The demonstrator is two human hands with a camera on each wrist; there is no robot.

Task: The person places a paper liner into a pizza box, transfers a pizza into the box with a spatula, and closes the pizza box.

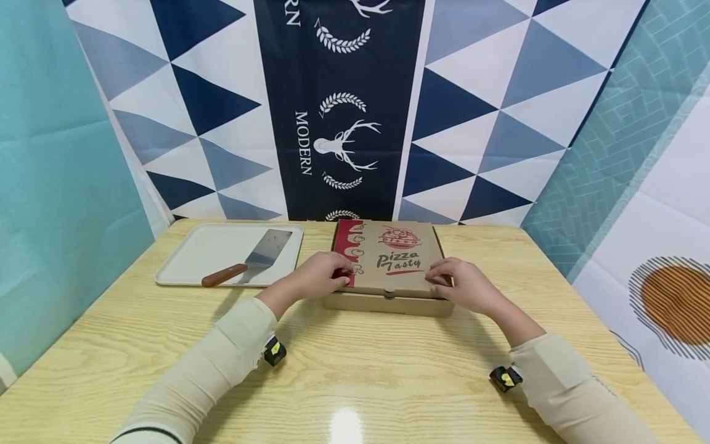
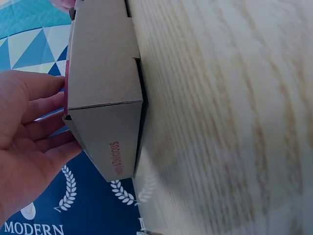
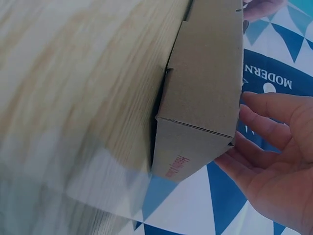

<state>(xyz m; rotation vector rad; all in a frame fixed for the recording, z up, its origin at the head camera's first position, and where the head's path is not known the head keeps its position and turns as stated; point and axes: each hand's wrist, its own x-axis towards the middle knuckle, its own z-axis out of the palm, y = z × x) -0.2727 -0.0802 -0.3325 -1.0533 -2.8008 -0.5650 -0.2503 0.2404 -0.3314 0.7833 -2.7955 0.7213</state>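
A brown cardboard pizza box (image 1: 403,271) with a red strip and printed lettering lies on the table, its lid down. At the left front part of the lid, my left hand (image 1: 323,275) touches it with loosely bent fingers. My right hand (image 1: 461,283) touches the lid near its right front corner, fingers also loosely bent. In the left wrist view the left fingertips (image 2: 57,88) meet the box's top edge. The right wrist view shows the right hand (image 3: 279,147) against the opposite corner of the box (image 3: 205,78). Neither hand grips anything.
Left of the box, a white tray (image 1: 185,262) sits on the wooden table (image 1: 355,370). A spatula (image 1: 269,248) with a metal blade and brown wooden handle lies across it, its handle over the tray's front rim. A patterned cloth (image 1: 471,111) hangs behind the table.
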